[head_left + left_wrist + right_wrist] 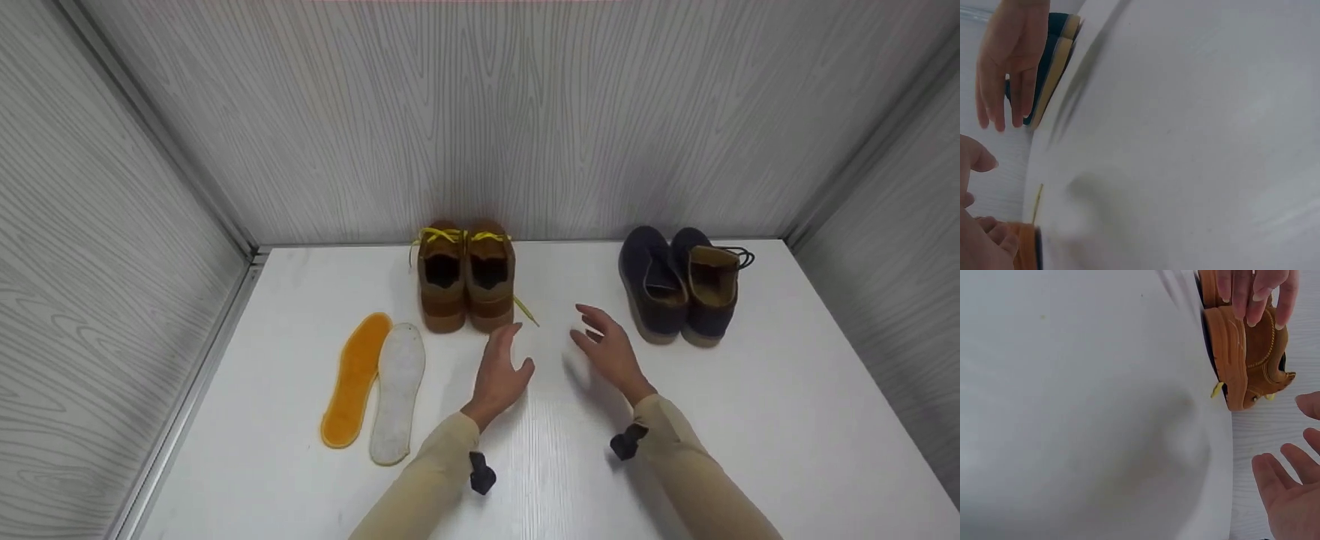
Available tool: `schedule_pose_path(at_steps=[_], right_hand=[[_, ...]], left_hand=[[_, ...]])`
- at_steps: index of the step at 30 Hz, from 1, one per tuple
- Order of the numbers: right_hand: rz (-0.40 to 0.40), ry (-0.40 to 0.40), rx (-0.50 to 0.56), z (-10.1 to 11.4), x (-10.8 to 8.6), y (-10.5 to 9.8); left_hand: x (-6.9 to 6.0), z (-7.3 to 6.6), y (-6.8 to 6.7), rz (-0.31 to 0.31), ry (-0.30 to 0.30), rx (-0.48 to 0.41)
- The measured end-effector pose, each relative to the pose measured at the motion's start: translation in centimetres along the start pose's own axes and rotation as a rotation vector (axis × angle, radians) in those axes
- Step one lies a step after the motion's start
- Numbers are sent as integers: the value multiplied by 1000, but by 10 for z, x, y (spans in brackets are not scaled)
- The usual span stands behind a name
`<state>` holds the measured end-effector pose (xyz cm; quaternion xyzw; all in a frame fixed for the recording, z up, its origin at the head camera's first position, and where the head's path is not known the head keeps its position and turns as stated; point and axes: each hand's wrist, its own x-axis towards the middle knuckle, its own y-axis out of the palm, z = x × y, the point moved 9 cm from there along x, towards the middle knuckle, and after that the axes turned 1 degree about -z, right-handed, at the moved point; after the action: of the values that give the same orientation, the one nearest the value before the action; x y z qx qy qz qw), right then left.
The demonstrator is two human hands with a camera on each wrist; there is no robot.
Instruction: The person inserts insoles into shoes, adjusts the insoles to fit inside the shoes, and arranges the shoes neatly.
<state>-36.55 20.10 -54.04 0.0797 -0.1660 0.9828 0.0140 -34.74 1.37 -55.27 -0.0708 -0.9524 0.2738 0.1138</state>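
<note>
My left hand [502, 379] is held over the white table with thumb spread from its fingers, just in front of a pair of brown shoes [491, 306] with yellow laces [442, 235]. It holds nothing. A short way right, my right hand [609, 352] hovers with loosely bent fingers and holds nothing either. To its right sits a pair of navy shoes [652, 289] with dark laces. Both palms face each other in the left wrist view, right hand [1013, 62] at the top. Beside the brown shoe [1230, 354], the right wrist view shows both sets of fingers apart from it.
An orange insole [355, 382] and a white insole [399, 397] lie side by side on the left of the table [780, 420], their upper parts touching. One yellow lace end [526, 310] trails onto the tabletop. Grey wood-grain panels [480, 112] stand behind and at both sides.
</note>
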Motion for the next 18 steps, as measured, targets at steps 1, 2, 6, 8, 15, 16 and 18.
schedule_pose_path(at_steps=[1,2,6,8,15,16,18], right_hand=[[-33,-8,-7,0,-2,-8],[-63,-14,-15,0,-5,-15],[-183,-30,-49,0,-15,-47],[-243,-35,-80,0,-20,-63],[-447,-65,-279,3,-31,-111],[-458,-60,-303,1,-31,-116],[-455,-45,-336,-3,-31,-124]], left_hand=[[0,-4,2,21,13,-1],[0,-8,4,38,21,-6],[1,-21,12,94,28,-32],[3,-26,15,118,34,-30],[6,-48,30,201,87,11],[7,-52,33,215,94,19],[7,-58,39,243,97,29]])
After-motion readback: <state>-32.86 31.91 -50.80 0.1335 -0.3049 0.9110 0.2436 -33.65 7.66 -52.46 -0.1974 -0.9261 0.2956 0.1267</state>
